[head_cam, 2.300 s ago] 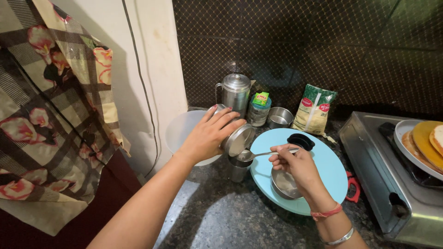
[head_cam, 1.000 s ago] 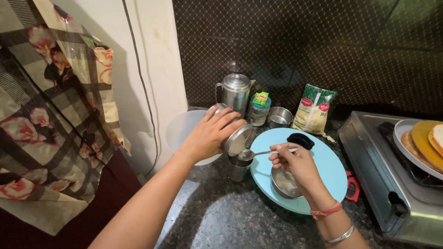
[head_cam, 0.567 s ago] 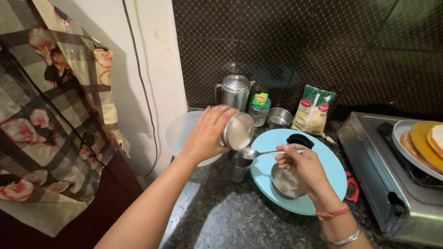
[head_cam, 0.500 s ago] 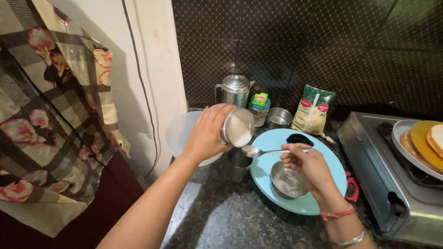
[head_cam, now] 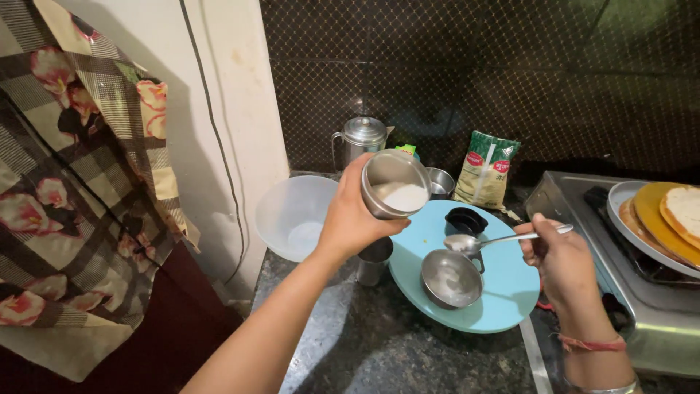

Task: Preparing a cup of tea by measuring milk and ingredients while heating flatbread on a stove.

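Left hand [head_cam: 350, 219] grips tilted steel tin [head_cam: 394, 184] of white powder; right hand [head_cam: 558, 259] pinches spoon [head_cam: 496, 239] over small steel bowl [head_cam: 452, 277]. Steady tin, scoop shallow.

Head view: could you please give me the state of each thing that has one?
Steel container: lifted, tilted, open, white powder inside, held by left hand.
Spoon: held level by right hand, bowl over the small steel bowl.
Steel jug: lid on.
White bowl: upright, nearly empty.
Green packet: standing.
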